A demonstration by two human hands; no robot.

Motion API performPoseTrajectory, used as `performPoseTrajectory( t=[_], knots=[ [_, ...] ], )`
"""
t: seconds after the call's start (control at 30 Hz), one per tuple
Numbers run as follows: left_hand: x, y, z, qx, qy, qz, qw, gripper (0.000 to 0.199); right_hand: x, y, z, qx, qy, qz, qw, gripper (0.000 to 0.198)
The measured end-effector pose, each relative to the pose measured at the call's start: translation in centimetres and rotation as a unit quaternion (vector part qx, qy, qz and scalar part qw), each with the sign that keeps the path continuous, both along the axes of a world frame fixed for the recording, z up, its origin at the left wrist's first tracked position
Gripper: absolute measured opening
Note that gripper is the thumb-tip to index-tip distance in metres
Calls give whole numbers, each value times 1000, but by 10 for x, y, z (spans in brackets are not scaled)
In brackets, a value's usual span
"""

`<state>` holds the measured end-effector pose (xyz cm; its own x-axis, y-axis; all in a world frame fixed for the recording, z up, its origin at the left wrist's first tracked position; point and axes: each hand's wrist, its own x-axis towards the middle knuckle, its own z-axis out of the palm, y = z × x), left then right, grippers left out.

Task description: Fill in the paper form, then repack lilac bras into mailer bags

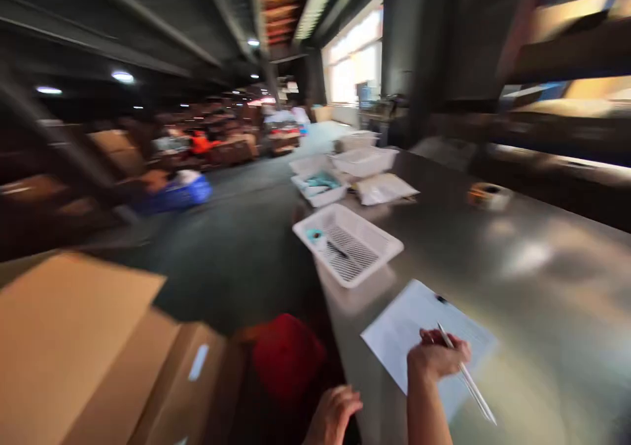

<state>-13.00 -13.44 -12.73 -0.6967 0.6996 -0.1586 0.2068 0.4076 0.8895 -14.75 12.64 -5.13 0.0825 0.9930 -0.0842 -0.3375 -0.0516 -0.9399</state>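
My right hand [436, 354] is closed around a slim white pen [476, 392], its pointed end slanting down to the right. Under that hand lie white paper sheets [401, 327] with a small black clip [440, 298] at their far edge. My left hand [338, 409] is at the near edge of the metal table [552, 346], fingers loosely bent and nothing visible in them. Beyond the papers sits a white plastic basket [389, 244] holding a turquoise-and-white roll [315, 235] and a dark, thin item [339, 250].
Farther along the table are more white baskets [365, 161], a white plastic package [384, 187] and a tape roll [490, 196]. Open cardboard boxes [73, 340] and a red object [286, 356] are at lower left. Shelving stands at right. Much of the view is motion-blurred.
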Motion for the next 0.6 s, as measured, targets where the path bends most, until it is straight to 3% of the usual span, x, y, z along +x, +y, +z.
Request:
performPoseTrajectory(
  t=[0.03,0.1,0.23,0.3,0.37,0.47,0.6],
  knots=[
    [12,-41,2,-4,-97,164,982,40,-7,-34,6,-2,6,84,996,29],
    [41,-122,11,7,-165,384,909,37,-15,-105,12,6,-18,260,965,29],
    [108,-256,46,87,-202,667,711,47,-9,-236,10,45,-44,558,827,40],
    [136,-303,62,158,-188,745,620,47,-8,-289,15,35,-19,673,739,41],
    [156,-334,76,233,-144,783,558,44,-15,-336,30,45,-7,759,649,39],
    [178,-358,94,302,-53,804,510,39,-38,-402,71,97,13,831,547,38],
    [200,-361,108,344,14,818,461,45,-56,-494,143,182,52,895,404,39]
  ],
)
